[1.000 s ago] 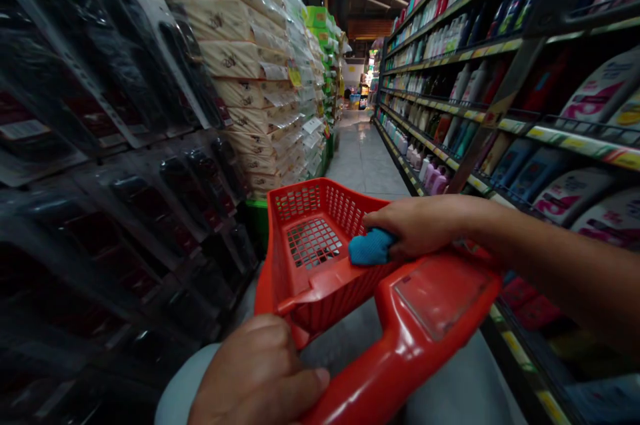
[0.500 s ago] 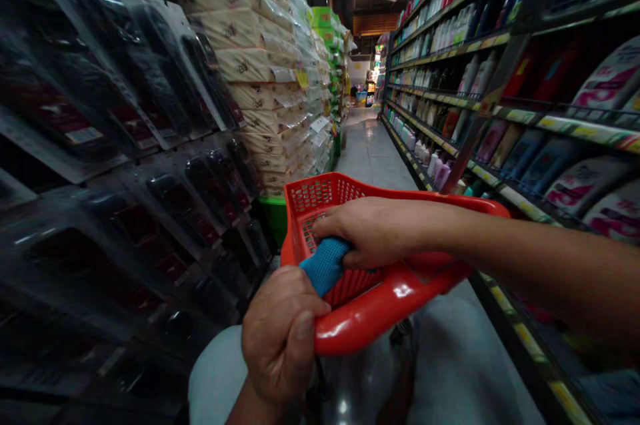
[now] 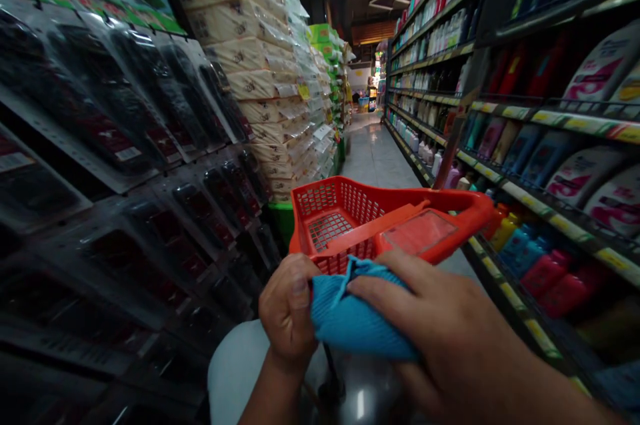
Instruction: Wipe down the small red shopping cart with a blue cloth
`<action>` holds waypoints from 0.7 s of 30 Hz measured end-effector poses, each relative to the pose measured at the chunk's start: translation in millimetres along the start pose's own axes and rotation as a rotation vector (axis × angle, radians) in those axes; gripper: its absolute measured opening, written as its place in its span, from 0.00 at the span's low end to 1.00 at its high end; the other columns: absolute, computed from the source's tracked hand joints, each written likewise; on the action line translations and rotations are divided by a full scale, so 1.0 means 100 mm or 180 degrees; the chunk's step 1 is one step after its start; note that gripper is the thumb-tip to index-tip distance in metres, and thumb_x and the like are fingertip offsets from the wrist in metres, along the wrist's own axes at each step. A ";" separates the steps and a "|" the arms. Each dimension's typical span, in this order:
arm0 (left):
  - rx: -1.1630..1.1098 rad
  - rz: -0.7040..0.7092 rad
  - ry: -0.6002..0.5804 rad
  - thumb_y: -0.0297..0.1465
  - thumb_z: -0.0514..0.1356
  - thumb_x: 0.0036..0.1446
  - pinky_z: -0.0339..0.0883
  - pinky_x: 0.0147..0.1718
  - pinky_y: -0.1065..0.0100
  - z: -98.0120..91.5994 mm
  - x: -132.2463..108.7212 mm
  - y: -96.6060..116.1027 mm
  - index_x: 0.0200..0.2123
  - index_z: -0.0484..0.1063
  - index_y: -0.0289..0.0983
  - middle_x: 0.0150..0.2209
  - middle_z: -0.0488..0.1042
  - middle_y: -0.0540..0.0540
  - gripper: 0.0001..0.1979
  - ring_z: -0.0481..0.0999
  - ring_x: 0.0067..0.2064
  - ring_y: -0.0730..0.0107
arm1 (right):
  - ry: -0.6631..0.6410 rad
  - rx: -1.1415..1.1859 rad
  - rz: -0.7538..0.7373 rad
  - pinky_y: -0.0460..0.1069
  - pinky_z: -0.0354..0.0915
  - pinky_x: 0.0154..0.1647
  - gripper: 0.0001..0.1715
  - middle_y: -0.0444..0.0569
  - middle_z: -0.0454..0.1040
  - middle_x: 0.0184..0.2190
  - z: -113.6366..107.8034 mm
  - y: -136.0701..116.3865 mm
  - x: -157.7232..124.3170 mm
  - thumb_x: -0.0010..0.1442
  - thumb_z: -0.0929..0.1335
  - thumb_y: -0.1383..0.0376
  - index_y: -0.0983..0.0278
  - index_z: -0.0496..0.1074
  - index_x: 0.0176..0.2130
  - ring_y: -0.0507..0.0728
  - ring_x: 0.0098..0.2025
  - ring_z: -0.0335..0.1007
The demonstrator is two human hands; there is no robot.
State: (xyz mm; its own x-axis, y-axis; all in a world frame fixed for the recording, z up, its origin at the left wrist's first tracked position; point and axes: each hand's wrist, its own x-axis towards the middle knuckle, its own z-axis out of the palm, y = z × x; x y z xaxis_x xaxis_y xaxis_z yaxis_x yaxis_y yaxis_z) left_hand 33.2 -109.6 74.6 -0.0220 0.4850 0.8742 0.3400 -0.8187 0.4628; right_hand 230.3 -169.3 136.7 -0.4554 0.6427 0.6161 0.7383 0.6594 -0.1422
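Observation:
A red plastic shopping cart [image 3: 350, 202] with a lattice basket stands in front of me. My left hand [image 3: 289, 308] is closed round the left end of its handle, thumb on top. Over the handle's near bar lies a blue textured cloth [image 3: 353, 318], bunched and folded, its left edge against my left hand. My right hand [image 3: 435, 318] is wrapped over the cloth from the right, fingers pressing it onto the bar. Most of the handle is hidden under cloth and hands. A flat red panel [image 3: 420, 233] lies just beyond the cloth.
Hanging blister packs [image 3: 200, 192] line the left side, close by. Past them rise stacked wrapped paper packs [image 3: 255, 82]. Shelves of bottles [image 3: 530, 152] run along the right. A grey tiled aisle floor [image 3: 373, 152] leads ahead.
My right hand has drawn the cloth back from the basket's inner side onto the near handle bar. The cloth now covers the bar. My left hand keeps its grip on the handle.

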 end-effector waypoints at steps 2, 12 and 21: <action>0.0062 0.0024 0.0038 0.34 0.46 0.72 0.67 0.36 0.64 0.01 -0.03 0.01 0.28 0.69 0.38 0.26 0.69 0.49 0.20 0.72 0.31 0.69 | 0.0352 -0.0132 0.0553 0.50 0.67 0.30 0.25 0.49 0.77 0.43 0.01 0.08 -0.11 0.52 0.66 0.72 0.57 0.73 0.50 0.57 0.34 0.74; 0.0442 0.0312 -0.0137 0.33 0.45 0.72 0.65 0.36 0.66 0.38 -0.22 0.41 0.31 0.66 0.40 0.27 0.69 0.51 0.17 0.70 0.31 0.71 | 0.1120 0.0035 0.0936 0.52 0.73 0.39 0.24 0.50 0.76 0.45 0.05 0.16 -0.42 0.55 0.63 0.72 0.57 0.74 0.49 0.59 0.43 0.77; 0.1139 -0.0004 -0.0833 0.47 0.35 0.72 0.70 0.49 0.60 0.37 0.01 -0.58 0.41 0.73 0.39 0.40 0.78 0.43 0.30 0.77 0.45 0.63 | 0.1069 -0.0480 0.0880 0.52 0.72 0.38 0.23 0.51 0.77 0.46 -0.17 0.22 -0.63 0.54 0.65 0.70 0.56 0.76 0.48 0.60 0.41 0.78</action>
State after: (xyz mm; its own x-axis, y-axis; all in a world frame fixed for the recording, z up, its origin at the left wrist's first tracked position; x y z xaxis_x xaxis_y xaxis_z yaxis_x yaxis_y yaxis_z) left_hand 48.5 -50.6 43.4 0.2005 0.5853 0.7856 0.6452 -0.6824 0.3437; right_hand 283.4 -201.8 108.4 -0.0631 0.6080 0.7914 0.8847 0.4010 -0.2375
